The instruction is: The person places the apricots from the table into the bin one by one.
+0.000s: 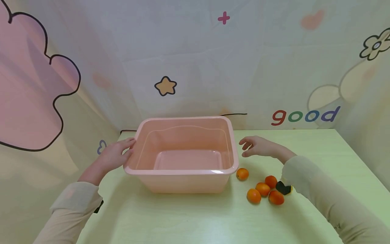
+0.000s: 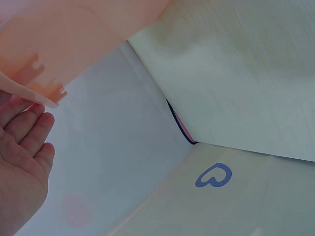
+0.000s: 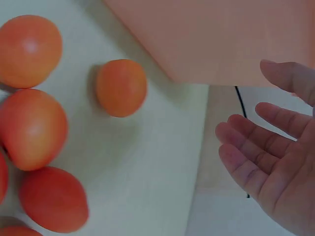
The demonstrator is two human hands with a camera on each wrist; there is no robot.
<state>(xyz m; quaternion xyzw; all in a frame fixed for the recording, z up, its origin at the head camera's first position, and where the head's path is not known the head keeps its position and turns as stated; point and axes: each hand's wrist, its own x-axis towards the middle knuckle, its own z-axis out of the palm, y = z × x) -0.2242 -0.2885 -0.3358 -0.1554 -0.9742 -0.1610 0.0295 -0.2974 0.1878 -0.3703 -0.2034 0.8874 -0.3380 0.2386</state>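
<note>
A pink plastic basin (image 1: 184, 183) stands on the table, with nothing inside it. At its left rim is my left hand (image 1: 115, 156), fingertips touching the edge; in the left wrist view this hand (image 2: 24, 157) has its fingers extended against the lip, its thumb mostly hidden. My right hand (image 1: 259, 146) hovers just off the basin's right side, holding nothing. Its fingers are loosely bent and spread in the right wrist view. Below that hand, a small orange fruit (image 1: 242, 174) lies beside the basin's front right corner.
Several more small orange fruits (image 1: 262, 189) lie grouped on the pale green table (image 1: 195, 220), partly under the right forearm. A printed cloth (image 1: 195, 67) hangs behind the table and along both sides.
</note>
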